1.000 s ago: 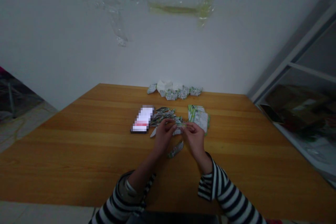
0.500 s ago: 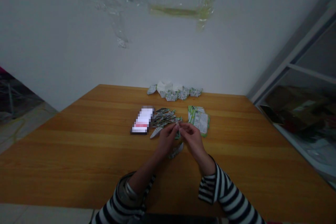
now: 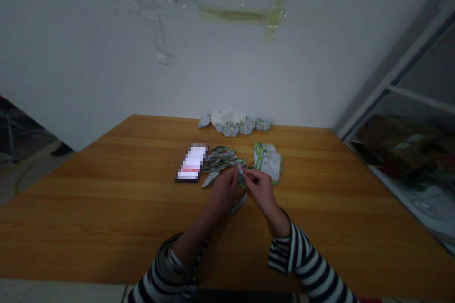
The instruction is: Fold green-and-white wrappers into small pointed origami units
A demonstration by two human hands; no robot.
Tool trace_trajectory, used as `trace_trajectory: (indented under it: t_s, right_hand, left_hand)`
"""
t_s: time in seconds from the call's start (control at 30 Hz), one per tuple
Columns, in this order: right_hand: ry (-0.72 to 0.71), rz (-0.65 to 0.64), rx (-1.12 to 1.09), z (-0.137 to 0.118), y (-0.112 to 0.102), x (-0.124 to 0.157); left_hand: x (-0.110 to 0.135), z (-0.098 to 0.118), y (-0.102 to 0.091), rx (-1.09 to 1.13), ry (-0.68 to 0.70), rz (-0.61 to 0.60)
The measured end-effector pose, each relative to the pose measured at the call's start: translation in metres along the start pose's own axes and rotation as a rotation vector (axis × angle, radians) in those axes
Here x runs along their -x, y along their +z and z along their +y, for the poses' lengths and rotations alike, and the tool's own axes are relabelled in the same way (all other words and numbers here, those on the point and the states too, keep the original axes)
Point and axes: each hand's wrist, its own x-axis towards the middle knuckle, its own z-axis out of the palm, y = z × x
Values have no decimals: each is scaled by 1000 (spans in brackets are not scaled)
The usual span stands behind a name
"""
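Note:
My left hand [image 3: 224, 189] and my right hand [image 3: 259, 185] meet over the middle of the table, fingertips pinched on a small folded piece of printed paper [image 3: 241, 171]. Its lower part is partly hidden by my fingers. Just beyond and left of my hands lies a pile of narrow folded paper pieces [image 3: 220, 160], grey-white and green. Another folded piece [image 3: 239, 202] rests below my hands, partly covered by my left wrist. To the right, behind my right hand, is a small stack of flat green-and-white printed sheets [image 3: 272, 164].
A phone [image 3: 194, 163] with a lit, blurred screen lies left of the pile. Along the wall sits a row of joined folded paper shapes [image 3: 231, 129] with white tissue-like paper. The wooden table [image 3: 106, 208] meets the wall at the back; a shelf with boxes [image 3: 401, 147] stands right.
The small folded paper shows slightly more between my fingertips, and my left hand has turned a little. The whole view has shifted slightly; the other things lie as before.

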Motion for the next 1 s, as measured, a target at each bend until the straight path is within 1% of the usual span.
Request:
trace_trajectory:
  t_s: [0.03,0.1,0.23,0.3,0.4,0.5,0.6,0.73,0.87,0.93,1.0]
  right_hand:
    - [16,-13,-35,1,1,0]
    - [91,-42,-150,3,1,1]
    - [261,-77,-363,7,0,2]
    - [312,-76,-428,7,-2,2]
    - [342,-62,-469,4,-3,2]
    - [332,-71,-470,1,-4,2]
    - [316,-97,-452,-2,-5,2]
    - [255,-112,-399,-3,-5,2]
    - [161,-106,-302,-3,-3,1]
    - [103,-102,-238,-2,-2,0]
    - [41,-92,-158,-1,-2,-2]
  left_hand:
    - [0,0,0,-16,9,-19]
    - [0,0,1,-40,28,-50]
    - [0,0,3,20,40,-62]
    - [0,1,3,33,39,-100]
    - [1,1,3,51,25,-148]
    - [2,-1,2,46,38,-182]
    - [2,-1,0,9,82,-207]
    - [2,-1,-2,-73,138,-215]
    - [2,-2,-1,-209,208,-204]
    - [1,-3,1,-320,241,-209]
    - [0,-2,2,-442,239,-223]
